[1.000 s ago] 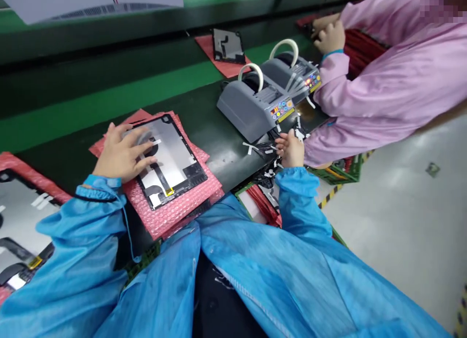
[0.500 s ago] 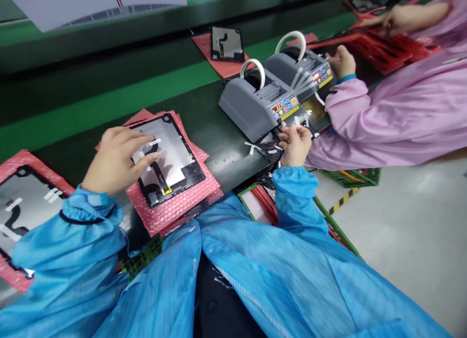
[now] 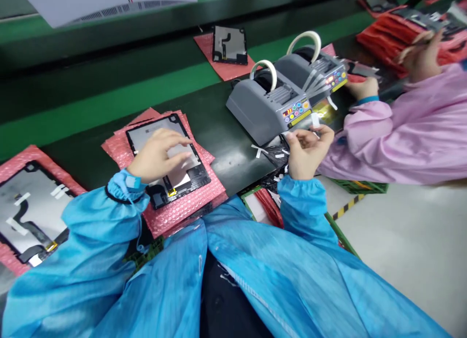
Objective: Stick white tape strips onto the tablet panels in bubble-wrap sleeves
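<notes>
- Head view: the dark workbench (image 3: 219, 129) crosses the scene, running from 9 toward 2 o'clock.
- A co-worker's pink sleeve (image 3: 408, 138) reaches in from 3 o'clock; red pouches (image 3: 383, 41) are heaped at 2 o'clock, beside one of the co-worker's hands.
- Another panel (image 3: 22, 221) lies on pink wrap at 9 o'clock, by the left edge, with white strips on its silver back.
- Pink bubble-wrap pouches (image 3: 164, 223), stacked unevenly, lie on the bench at 9 o'clock, nearer the middle.
- Two grey tape dispensers (image 3: 259, 109) stand one behind the other between 1 and 2 o'clock, a pale tape roll rising from each.
- On the pouches, at 9 o'clock, rests the black-edged panel (image 3: 200, 175), silver back up, partly hidden by a hand.
- A smaller-looking far panel (image 3: 237, 45) lies on a pink sheet at 12 o'clock.
- The person's left hand (image 3: 160, 155) is over the black-edged panel, its fingers loosely bent and grasping nothing; contact cannot be told.
- The right hand (image 3: 310, 153), at 3 o'clock, is half curled in front of the nearer dispenser.
- A white tape piece (image 3: 315, 119) shows at its forefinger tip; whether pinched or merely stuck, I cannot tell.
</notes>
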A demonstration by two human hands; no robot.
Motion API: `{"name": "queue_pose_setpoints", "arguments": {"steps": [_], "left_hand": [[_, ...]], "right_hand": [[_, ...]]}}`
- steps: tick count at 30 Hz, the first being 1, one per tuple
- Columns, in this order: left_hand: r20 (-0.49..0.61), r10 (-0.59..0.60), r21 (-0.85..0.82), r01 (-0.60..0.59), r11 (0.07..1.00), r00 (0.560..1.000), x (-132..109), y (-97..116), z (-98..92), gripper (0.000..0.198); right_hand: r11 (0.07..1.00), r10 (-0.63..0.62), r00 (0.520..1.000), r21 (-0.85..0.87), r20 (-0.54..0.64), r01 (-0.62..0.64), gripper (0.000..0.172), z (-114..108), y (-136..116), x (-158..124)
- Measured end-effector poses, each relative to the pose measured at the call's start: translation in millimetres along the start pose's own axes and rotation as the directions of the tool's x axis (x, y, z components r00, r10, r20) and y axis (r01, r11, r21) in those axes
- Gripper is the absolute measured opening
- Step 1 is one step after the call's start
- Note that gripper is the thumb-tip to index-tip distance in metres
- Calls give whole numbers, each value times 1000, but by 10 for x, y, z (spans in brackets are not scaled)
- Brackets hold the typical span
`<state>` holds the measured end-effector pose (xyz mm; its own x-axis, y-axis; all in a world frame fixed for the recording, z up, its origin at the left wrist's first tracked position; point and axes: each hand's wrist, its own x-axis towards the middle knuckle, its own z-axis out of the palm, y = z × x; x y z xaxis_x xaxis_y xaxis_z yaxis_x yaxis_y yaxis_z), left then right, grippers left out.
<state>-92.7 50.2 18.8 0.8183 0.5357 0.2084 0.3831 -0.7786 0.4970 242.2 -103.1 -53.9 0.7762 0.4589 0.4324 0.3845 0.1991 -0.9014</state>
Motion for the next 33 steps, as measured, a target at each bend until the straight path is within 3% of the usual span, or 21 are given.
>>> {"name": "queue_pose_setpoints", "arguments": {"steps": [2,5,9,11,15,22,28,33], "left_hand": [[-1,-19,-110,19,994,1000,48,128,53,43],[-21,-58,-243,51,969,998,122,281,153,41],[-19,-156,-316,142,938,988,124,295,237,28],[-23,-239,-325,219,920,971,75,248,248,25],[-33,-392,-395,348,850,919,-14,159,261,22],[5,-459,-437,414,798,889,-16,96,300,22],[-17,-508,-123,502,856,861,67,10,393,19],[27,-553,36,552,833,832,105,43,416,22]], "right_hand": [[999,28,975,27,220,-35,61,181,-261,-191],[985,81,851,89,520,-148,61,555,-582,-433],[947,167,690,79,705,-310,60,992,-794,-579],[929,207,642,58,738,-366,63,1117,-802,-582],[905,266,619,30,739,-425,63,1239,-715,-530],[895,255,523,6,813,-445,60,1387,-617,-514],[875,333,510,-58,793,-481,60,1506,-429,-527],[869,387,474,-142,791,-474,59,1581,-291,-519]]}}
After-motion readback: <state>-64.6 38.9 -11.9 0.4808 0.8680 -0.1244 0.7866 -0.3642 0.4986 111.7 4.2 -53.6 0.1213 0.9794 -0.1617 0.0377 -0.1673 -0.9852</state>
